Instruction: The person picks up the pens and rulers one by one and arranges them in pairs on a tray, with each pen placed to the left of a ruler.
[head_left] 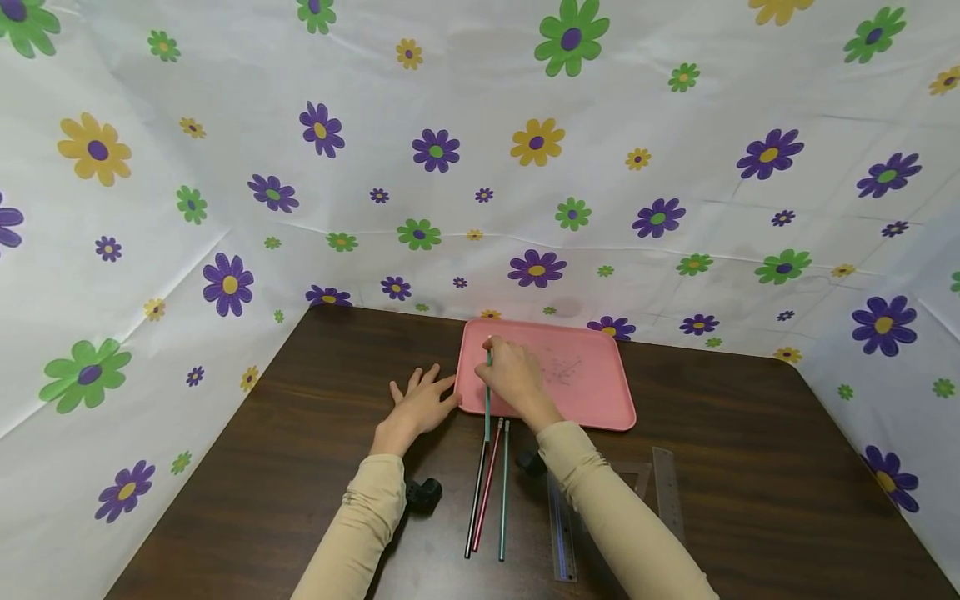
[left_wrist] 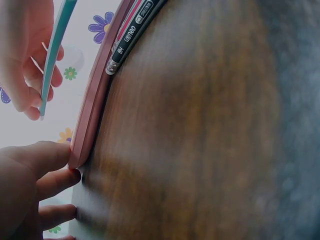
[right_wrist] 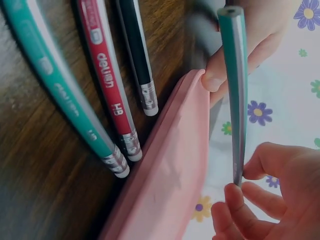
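Note:
Over the left part of the pink tray [head_left: 592, 379], my right hand [head_left: 516, 377] pinches a green pencil [right_wrist: 234, 95] near its far end, between thumb and fingertips. The pencil's flat, unsharpened end points back toward me. My left hand [head_left: 420, 408] lies at the tray's left edge with fingers spread, its thumb and forefinger touching the rim. In front of the tray lie a black pencil [head_left: 476, 500], a red pencil [head_left: 487, 496] and another green pencil [head_left: 504, 500], side by side, their eraser ends toward the tray.
A clear ruler [head_left: 562, 542] lies under and beside my right forearm. To its right are a transparent set square [head_left: 637, 477] and a grey ruler [head_left: 666, 487]. Behind the dark wooden table [head_left: 750, 467] hangs a white flowered cloth [head_left: 480, 108]. A black wrist camera [head_left: 424, 496] sits by my left sleeve.

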